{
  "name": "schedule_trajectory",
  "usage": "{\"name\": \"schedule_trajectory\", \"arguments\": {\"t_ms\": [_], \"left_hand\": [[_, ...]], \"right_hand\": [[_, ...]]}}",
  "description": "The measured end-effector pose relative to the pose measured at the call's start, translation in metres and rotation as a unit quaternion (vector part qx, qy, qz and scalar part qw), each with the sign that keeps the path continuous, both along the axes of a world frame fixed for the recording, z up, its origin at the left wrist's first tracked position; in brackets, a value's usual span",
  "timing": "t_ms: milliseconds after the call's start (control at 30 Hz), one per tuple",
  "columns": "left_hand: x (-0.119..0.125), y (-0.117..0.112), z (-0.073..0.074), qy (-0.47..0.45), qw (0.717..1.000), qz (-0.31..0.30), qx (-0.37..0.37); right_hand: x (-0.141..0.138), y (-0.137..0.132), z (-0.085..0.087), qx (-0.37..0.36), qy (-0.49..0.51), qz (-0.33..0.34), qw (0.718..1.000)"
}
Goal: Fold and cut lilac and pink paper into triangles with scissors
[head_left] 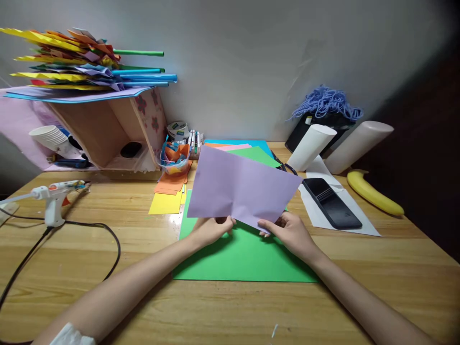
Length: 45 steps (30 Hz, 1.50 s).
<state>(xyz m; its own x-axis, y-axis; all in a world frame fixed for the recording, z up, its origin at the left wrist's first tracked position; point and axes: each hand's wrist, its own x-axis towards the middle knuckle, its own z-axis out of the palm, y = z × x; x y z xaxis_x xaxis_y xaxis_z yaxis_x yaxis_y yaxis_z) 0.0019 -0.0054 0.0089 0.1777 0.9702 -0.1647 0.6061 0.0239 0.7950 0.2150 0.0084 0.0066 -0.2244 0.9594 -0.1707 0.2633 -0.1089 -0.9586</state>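
**Two bare hands held up a purple sheet (244, 184) over a green sheet (247, 263)**

In the head view, the purple sheet was tilted up above the green sheet, which lay flat on a wooden table (223, 311). The left hand (212, 231) was nearly closed, thumb and fingers pinching the sheet's lower edge near its middle, where the paper was creased. The right hand (289, 234) was partly curled, its thumb on the front of the lower edge, toward the right corner, and fingertips behind it.

To the right, a black phone (332, 203) rested on white paper (359, 220), with a banana (375, 192) just beyond. To the left, orange and yellow papers (165, 203) lay beside a tub of paper scraps (175, 158); farther left stood a white glue gun (53, 201) with a black cable. Behind it, an open box (104, 129) bore stacked, folded colored papers (79, 60).
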Motion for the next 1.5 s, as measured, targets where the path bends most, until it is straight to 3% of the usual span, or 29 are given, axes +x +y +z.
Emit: {"name": "schedule_trajectory", "arguments": {"t_ms": [367,800,1000,1167,1267,1367,1500], "left_hand": [[-0.014,0.017,-0.009,-0.047,0.988,0.121,0.086],[-0.029,0.031,-0.01,-0.047,0.981,0.152,0.107],[-0.028,0.031,-0.007,-0.082,0.976,0.165,0.118],[-0.029,0.03,-0.008,-0.122,0.967,0.179,0.133],[-0.028,0.031,-0.007,-0.192,0.961,0.155,0.125],[-0.026,0.031,-0.005,-0.245,0.963,0.072,0.084],[-0.024,0.027,-0.003,-0.173,0.984,-0.005,0.031]], "right_hand": [[0.015,0.011,0.01,0.03,-0.06,0.02,0.998],[0.044,0.034,0.007,0.042,-0.079,0.019,0.996],[0.042,0.032,0.003,0.018,-0.08,0.032,0.996],[0.036,0.032,0.002,-0.026,-0.021,0.078,0.996],[0.03,0.031,0.002,-0.054,0.031,0.062,0.996],[0.019,0.025,0.0,-0.07,0.08,0.03,0.994],[0.0,0.009,-0.004,-0.109,0.104,0.075,0.986]]}}
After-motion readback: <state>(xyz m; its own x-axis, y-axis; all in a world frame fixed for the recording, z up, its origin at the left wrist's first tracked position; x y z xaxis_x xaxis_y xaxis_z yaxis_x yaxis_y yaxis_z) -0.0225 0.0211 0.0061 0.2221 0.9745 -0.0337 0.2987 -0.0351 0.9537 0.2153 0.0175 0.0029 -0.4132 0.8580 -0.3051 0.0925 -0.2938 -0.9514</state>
